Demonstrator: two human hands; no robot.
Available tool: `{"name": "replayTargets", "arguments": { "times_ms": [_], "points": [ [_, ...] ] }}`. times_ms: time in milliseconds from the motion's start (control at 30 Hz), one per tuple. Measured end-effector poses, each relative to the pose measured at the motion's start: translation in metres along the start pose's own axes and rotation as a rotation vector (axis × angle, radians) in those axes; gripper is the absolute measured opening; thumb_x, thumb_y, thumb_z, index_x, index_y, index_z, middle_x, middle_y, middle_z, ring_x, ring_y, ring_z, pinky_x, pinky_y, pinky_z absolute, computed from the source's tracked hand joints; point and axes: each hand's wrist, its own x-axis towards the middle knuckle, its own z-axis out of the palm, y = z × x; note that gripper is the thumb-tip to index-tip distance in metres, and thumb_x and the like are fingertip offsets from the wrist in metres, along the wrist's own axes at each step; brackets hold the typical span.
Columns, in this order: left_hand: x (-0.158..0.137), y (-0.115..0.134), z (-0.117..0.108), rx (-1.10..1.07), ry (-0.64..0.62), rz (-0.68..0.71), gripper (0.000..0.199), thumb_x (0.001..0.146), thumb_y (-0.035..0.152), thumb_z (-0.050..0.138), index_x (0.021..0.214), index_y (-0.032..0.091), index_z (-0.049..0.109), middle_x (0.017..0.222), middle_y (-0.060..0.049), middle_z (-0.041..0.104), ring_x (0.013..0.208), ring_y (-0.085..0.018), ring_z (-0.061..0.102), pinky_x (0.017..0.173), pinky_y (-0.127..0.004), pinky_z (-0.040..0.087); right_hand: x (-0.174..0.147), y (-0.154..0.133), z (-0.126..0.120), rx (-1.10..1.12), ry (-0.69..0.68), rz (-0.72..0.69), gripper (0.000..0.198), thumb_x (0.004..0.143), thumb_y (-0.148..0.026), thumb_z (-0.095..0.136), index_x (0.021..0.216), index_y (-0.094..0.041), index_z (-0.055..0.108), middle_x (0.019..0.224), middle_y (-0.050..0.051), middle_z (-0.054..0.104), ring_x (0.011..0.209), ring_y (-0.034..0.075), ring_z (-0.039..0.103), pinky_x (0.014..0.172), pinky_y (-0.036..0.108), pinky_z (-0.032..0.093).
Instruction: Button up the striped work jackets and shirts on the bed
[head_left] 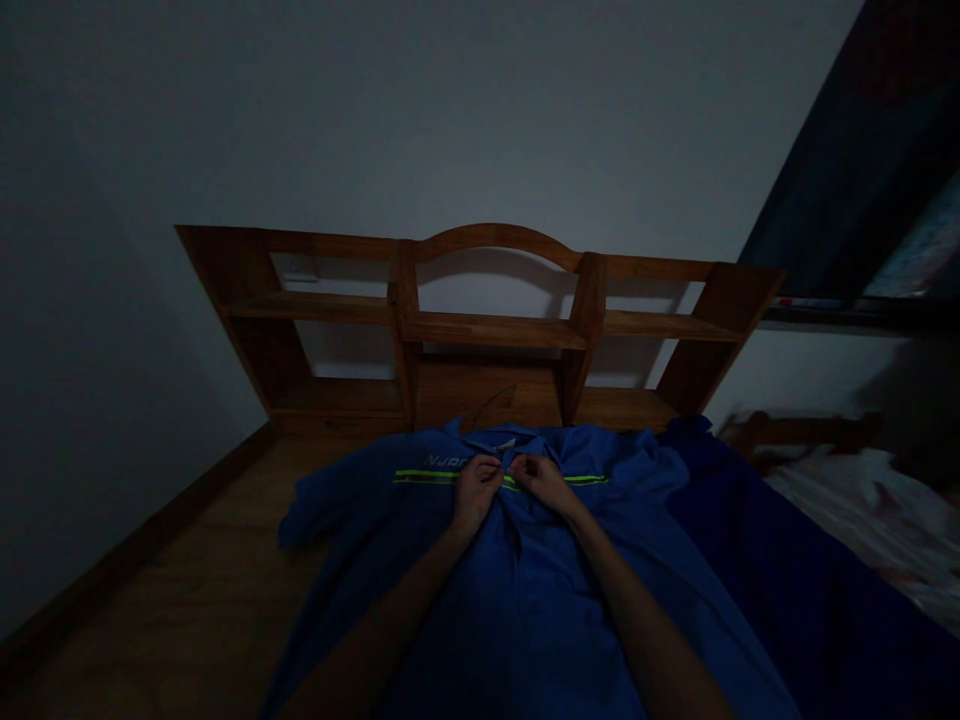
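Observation:
A blue short-sleeved work shirt (480, 600) lies spread out front up, its collar toward the headboard. A yellow-green stripe runs across its chest, with pale lettering above it on the left side. My left hand (480, 483) pinches the front edge of the shirt just below the collar. Close beside it, my right hand (544, 483) pinches the opposite front edge, fingertips nearly touching the left ones. Below the hands the front placket parts in a small gap. Any button between the fingers is too small and dark to make out.
A wooden headboard with open shelves (491, 330) stands behind the shirt against a pale wall (450, 120). Bare wooden boards (202, 580) show at left. Dark blue cloth (810, 590) lies at right, beside whitish bundled material (877, 500). The room is dim.

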Motion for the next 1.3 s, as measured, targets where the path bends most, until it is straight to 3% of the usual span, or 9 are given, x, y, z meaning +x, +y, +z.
{"name": "replayTargets", "arguments": {
  "times_ms": [100, 433, 867, 1100, 1300],
  "points": [
    [0.0, -0.003, -0.001, 0.065, -0.031, 0.073, 0.021, 0.065, 0.02, 0.064, 0.085, 0.017, 0.06, 0.072, -0.002, 0.066, 0.07, -0.015, 0.064, 0.067, -0.024, 0.047, 0.0, 0.002, 0.0, 0.026, -0.009, 0.022, 0.02, 0.075, -0.03, 0.055, 0.08, -0.013, 0.063, 0.074, 0.003, 0.063, 0.067, 0.014, 0.056, 0.061, 0.022, 0.043],
    [0.0, 0.003, -0.002, 0.041, -0.052, 0.028, 0.033, 0.058, 0.029, 0.074, 0.086, 0.016, 0.06, 0.073, -0.003, 0.065, 0.071, -0.015, 0.063, 0.07, -0.026, 0.048, 0.004, 0.014, 0.002, 0.148, -0.002, 0.091, 0.021, 0.071, -0.027, 0.055, 0.082, -0.013, 0.066, 0.07, 0.001, 0.062, 0.062, 0.012, 0.053, 0.06, 0.022, 0.042],
    [0.002, -0.009, 0.001, -0.001, -0.015, 0.052, 0.024, 0.054, 0.014, 0.068, 0.072, 0.018, 0.052, 0.068, 0.004, 0.058, 0.062, -0.01, 0.057, 0.06, -0.02, 0.043, 0.005, 0.013, -0.003, 0.233, -0.027, 0.176, 0.033, 0.066, -0.041, 0.066, 0.079, -0.012, 0.069, 0.07, 0.004, 0.065, 0.063, 0.013, 0.057, 0.062, 0.025, 0.043],
    [-0.003, 0.002, 0.003, 0.005, 0.003, 0.053, 0.02, 0.055, 0.015, 0.067, 0.066, 0.018, 0.051, 0.06, 0.004, 0.055, 0.061, -0.011, 0.057, 0.059, -0.02, 0.041, 0.006, 0.011, -0.002, 0.189, -0.007, 0.147, 0.037, 0.068, -0.048, 0.063, 0.078, -0.012, 0.067, 0.072, 0.003, 0.065, 0.063, 0.013, 0.056, 0.061, 0.024, 0.044],
    [-0.002, 0.002, 0.006, -0.002, 0.058, 0.058, 0.029, 0.059, 0.031, 0.072, 0.079, 0.018, 0.056, 0.065, 0.001, 0.061, 0.066, -0.014, 0.061, 0.065, -0.024, 0.045, 0.003, -0.012, -0.002, 0.01, 0.039, 0.072, 0.028, 0.078, -0.041, 0.053, 0.073, -0.015, 0.063, 0.061, 0.001, 0.06, 0.059, 0.014, 0.055, 0.059, 0.024, 0.045]
  ]
}}
